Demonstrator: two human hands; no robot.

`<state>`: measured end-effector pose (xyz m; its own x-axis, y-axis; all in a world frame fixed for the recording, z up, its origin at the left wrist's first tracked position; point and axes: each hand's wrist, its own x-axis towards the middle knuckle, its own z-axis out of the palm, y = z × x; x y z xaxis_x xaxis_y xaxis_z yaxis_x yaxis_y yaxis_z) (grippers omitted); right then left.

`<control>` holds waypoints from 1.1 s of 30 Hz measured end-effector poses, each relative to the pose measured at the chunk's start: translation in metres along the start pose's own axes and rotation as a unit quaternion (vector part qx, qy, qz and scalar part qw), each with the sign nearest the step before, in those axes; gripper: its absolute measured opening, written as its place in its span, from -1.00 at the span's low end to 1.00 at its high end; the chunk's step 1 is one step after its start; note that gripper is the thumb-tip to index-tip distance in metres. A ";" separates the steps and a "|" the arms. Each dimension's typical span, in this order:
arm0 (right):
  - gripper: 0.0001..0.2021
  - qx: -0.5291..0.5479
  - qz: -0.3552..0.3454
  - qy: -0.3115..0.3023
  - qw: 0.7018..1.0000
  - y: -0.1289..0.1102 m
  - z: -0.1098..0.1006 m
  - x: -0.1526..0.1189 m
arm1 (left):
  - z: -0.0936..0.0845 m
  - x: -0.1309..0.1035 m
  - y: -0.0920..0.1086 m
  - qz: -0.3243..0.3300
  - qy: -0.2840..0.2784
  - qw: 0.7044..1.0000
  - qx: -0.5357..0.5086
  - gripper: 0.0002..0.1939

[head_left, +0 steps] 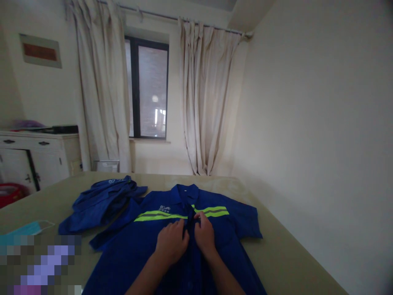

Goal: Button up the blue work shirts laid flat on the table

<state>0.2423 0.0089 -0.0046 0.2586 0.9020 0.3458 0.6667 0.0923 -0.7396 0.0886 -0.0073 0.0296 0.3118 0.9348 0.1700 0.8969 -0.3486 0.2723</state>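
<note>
A dark blue short-sleeved work shirt (215,229) lies spread front side up, its collar pointing away from me. Yellow-green reflective bands with a grey stripe cross its chest, and small white lettering sits above the left band. My left hand (172,241) is closed on the left edge of the shirt's front opening, just under the band. Across from it, my right hand (204,234) pinches the right edge near the middle of the chest. The fingertips are close together, and any button between them is too small to make out.
Left of the shirt, a crumpled blue garment (101,200) lies on the greenish table (294,266). A light blue face mask (26,231) is near the left edge, beside a pixelated patch. Beyond stand a white cabinet (49,157) and a red basin (12,192); a wall (322,123) rises at right.
</note>
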 end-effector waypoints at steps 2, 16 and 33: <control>-0.65 0.048 -0.002 0.019 0.999 0.005 -0.001 0.004 | 0.000 0.018 -0.001 -0.043 0.004 0.999 -0.021 -0.63; -0.90 -0.023 0.059 -0.016 0.998 -0.007 0.004 0.003 | 0.034 0.032 -0.020 0.026 0.030 0.989 -0.139 -0.87; -0.79 0.065 -0.059 -0.019 0.996 -0.004 0.002 -0.003 | 0.045 0.033 -0.028 0.064 0.091 0.953 -0.283 -0.78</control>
<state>0.2370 0.0064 -0.0041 0.1560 0.8965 0.4147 0.5938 0.2503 -0.7647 0.0881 0.0358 -0.0152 0.3006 0.8730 0.3840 0.5266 -0.4876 0.6964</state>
